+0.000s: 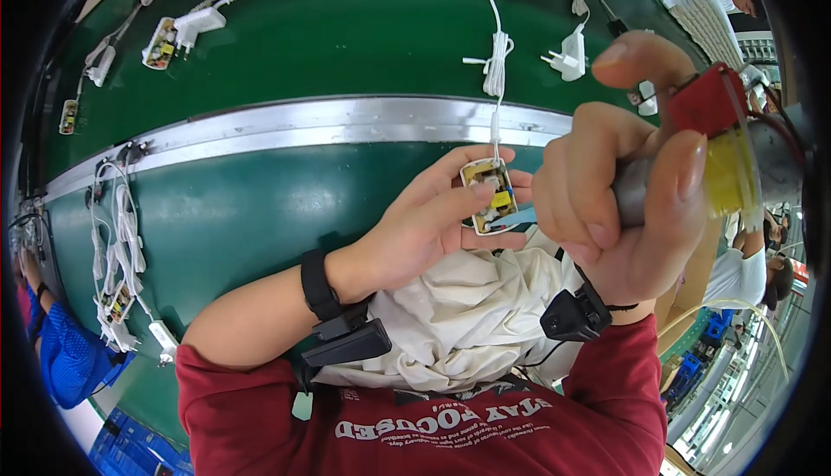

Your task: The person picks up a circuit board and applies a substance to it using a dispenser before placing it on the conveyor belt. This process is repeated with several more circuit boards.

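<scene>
My left hand (415, 225) cradles an opened power adapter (501, 200), a small white half-shell with its circuit board and a yellow part facing up. Its white cable runs away across the metal rail to a tied bundle (494, 69). Wrapped round a thick grey cylindrical tool with a yellow band (725, 177) and a red block (705, 102), my right hand (597, 190) is closed, with thumb and index finger near the red block. The tool's tapered light-blue tip (518, 218) reaches the near end of the board; whether it touches is unclear.
Beyond the metal rail (346, 117), a green belt carries more adapters, including an opened one (159, 43) and a plugged one (568, 56). Bundled white cables (117, 251) lie on the green table at left. White cloth (459, 311) covers my lap. Co-workers sit at both sides.
</scene>
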Action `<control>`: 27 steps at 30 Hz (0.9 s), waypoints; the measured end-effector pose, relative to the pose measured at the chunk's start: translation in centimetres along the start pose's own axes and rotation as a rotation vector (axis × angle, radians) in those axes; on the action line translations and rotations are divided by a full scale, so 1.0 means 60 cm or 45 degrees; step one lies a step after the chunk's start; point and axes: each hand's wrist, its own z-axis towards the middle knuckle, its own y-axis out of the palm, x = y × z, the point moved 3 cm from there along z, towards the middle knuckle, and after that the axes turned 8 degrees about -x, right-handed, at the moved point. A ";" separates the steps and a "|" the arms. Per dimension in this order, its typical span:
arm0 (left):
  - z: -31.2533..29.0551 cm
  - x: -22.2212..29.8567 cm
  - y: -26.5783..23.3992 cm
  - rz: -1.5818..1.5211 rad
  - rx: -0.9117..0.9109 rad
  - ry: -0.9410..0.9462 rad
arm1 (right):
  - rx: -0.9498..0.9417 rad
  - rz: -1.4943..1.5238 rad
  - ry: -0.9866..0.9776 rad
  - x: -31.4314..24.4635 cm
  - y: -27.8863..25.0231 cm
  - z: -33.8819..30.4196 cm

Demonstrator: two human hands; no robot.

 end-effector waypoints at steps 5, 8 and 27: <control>0.028 0.030 0.003 0.378 0.023 0.053 | -0.011 -0.007 -0.135 -0.001 0.000 0.006; 0.120 0.112 0.015 0.990 -0.066 0.417 | 0.000 0.071 -0.169 -0.003 0.001 0.005; 0.242 0.361 -0.117 2.190 1.797 0.540 | 0.058 0.230 -0.108 0.004 0.010 0.009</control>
